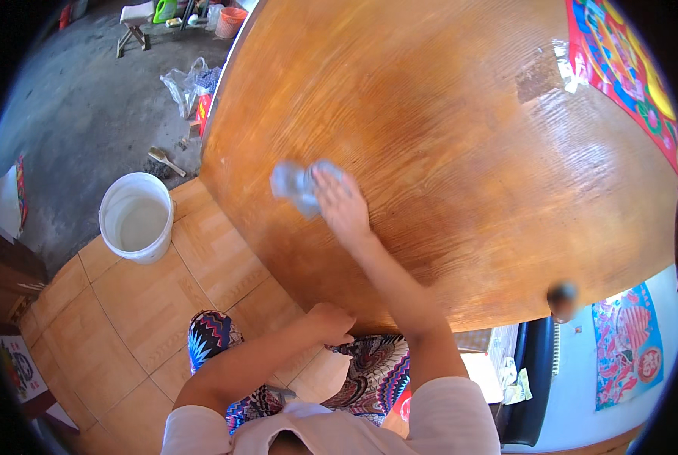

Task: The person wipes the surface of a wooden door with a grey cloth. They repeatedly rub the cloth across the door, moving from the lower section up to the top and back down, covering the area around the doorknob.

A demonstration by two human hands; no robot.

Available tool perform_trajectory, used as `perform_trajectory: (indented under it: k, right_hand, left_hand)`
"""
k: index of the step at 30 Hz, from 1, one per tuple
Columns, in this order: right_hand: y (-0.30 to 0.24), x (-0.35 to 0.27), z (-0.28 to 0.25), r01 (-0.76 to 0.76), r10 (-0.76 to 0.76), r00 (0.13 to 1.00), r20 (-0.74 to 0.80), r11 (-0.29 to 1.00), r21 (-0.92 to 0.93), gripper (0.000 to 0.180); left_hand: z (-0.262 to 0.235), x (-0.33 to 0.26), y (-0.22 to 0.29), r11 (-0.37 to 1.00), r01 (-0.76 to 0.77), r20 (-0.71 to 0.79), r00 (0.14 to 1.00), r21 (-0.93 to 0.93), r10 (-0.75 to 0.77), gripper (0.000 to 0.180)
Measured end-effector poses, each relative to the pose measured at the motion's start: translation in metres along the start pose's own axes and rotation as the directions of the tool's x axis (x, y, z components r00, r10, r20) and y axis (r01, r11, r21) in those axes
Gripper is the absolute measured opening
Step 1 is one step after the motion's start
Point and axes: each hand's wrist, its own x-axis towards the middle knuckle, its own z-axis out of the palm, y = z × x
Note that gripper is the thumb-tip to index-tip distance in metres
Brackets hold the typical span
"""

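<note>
A large brown wooden door (445,136) fills the middle of the view. My right hand (341,205) presses a crumpled grey cloth (297,183) flat against its surface, fingers spread over the cloth. My left hand (330,322) is curled into a loose fist and rests against the door's lower edge, above my patterned trousers (369,371). It holds nothing that I can see.
A white bucket (110,199) with water stands on the tan floor tiles at the left. A dark round knob (562,297) sticks out at the door's lower right. A red poster (623,68) covers the door's upper right. Plastic bags (191,80) and a stool (134,23) lie beyond.
</note>
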Motion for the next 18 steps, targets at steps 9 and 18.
perform_trajectory:
  k: [9,18]
  right_hand:
    - [0.176,0.020,-0.197,-0.598,0.440,0.778,-0.448,0.737,-0.315,0.053]
    - [0.024,-0.032,-0.054,-0.435,0.437,0.896,-0.079,0.899,0.044,0.028]
  left_hand:
    - [0.003,0.003,-0.007,0.998,0.044,-0.027,0.999,0.048,-0.043,0.040]
    - [0.001,0.012,0.005,0.997,0.004,0.051,0.999,0.078,-0.008,0.044]
